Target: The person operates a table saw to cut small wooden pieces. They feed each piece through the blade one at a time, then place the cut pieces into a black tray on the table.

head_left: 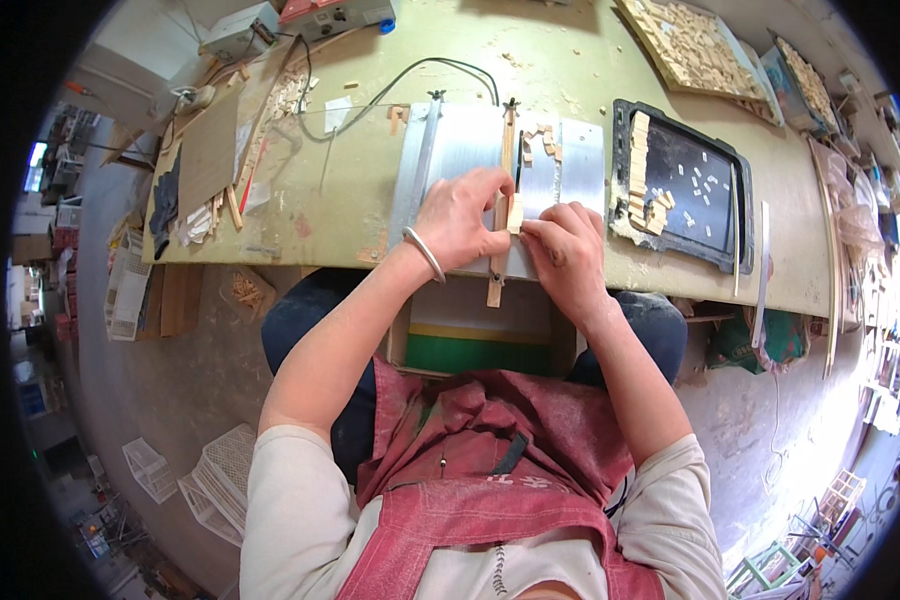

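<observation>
A small pale wooden block (515, 214) rests against a wooden guide strip (508, 135) that runs across a silvery metal plate (580, 180). My left hand (462, 218), with a white bangle at the wrist, reaches over the strip; its thumb and forefinger close on the block from the left. From the right, my right hand (570, 245) has its fingers curled, with thumb and fingertip pinched at the block's near end. A thin dark slot (519, 155) shows in the plate beside the strip. Several small wood pieces (543, 142) lie farther back on the plate.
A black tray (685, 250) with a row of wood pieces stands to the right. At the far right, a board (660, 60) bears many small blocks. A metal bar (427, 150) crosses the plate's left side, and a black cable (390, 80) loops behind. Offcuts (205, 215) lie left.
</observation>
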The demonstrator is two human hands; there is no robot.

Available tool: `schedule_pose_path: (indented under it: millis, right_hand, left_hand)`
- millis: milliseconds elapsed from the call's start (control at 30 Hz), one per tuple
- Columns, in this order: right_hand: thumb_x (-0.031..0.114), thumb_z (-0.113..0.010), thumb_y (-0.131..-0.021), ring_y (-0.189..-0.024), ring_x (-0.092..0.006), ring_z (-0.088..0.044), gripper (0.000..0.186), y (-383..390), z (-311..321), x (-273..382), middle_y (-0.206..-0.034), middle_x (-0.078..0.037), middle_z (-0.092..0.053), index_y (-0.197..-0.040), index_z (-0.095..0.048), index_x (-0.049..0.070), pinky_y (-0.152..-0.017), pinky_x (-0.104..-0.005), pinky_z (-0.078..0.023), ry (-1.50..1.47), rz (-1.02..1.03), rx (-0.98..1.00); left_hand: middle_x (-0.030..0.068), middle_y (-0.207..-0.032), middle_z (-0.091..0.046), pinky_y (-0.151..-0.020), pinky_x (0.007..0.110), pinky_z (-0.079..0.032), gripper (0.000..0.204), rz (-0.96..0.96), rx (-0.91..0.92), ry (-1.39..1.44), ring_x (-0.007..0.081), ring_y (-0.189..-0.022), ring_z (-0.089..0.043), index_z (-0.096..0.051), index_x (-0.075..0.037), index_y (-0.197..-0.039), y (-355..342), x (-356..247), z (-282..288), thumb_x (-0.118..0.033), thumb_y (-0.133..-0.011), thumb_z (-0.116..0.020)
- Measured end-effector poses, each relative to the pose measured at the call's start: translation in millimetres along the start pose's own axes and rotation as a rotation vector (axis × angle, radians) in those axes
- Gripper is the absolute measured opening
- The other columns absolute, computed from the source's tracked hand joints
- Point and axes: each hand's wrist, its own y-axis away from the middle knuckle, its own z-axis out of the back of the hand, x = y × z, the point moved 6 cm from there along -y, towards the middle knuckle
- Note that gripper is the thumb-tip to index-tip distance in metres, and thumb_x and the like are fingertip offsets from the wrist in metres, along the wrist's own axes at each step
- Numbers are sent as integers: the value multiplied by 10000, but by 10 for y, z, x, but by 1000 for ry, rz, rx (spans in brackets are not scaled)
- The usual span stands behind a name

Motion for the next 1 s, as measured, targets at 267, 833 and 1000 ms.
schedule_pose_path:
  millis: [267, 833, 1000]
  right_hand:
    - [41, -799, -828, -917, -268, -656, 119, -27, -71, -77, -898, -42, -663, -933, -760, 84, -888, -416, -475, -8, 23, -6]
    - [44, -799, -851, -938, -280, -659, 77, -202, -109, -199, -902, -56, -668, -905, -758, 80, -895, -413, -478, 10, 2, -5]
    - [41, -799, -858, -937, -278, -659, 62, -266, -111, -238, -902, -59, -669, -897, -761, 72, -899, -411, -479, 6, -19, -4]
  left_hand:
    - [83, -873, -557, -736, 403, -541, 439, 12, 10, 11, 270, -790, -594, -657, -96, -1110, -72, 15, 19, -207, -727, -841]
    - [126, -945, -672, -796, 465, -575, 471, 68, 53, -10, 344, -859, -684, -656, -112, -1126, -295, 140, 38, -244, -704, -819]
    - [122, -948, -671, -803, 459, -576, 471, 67, 52, -6, 338, -871, -687, -657, -114, -1126, -382, 170, 48, -256, -709, -824]
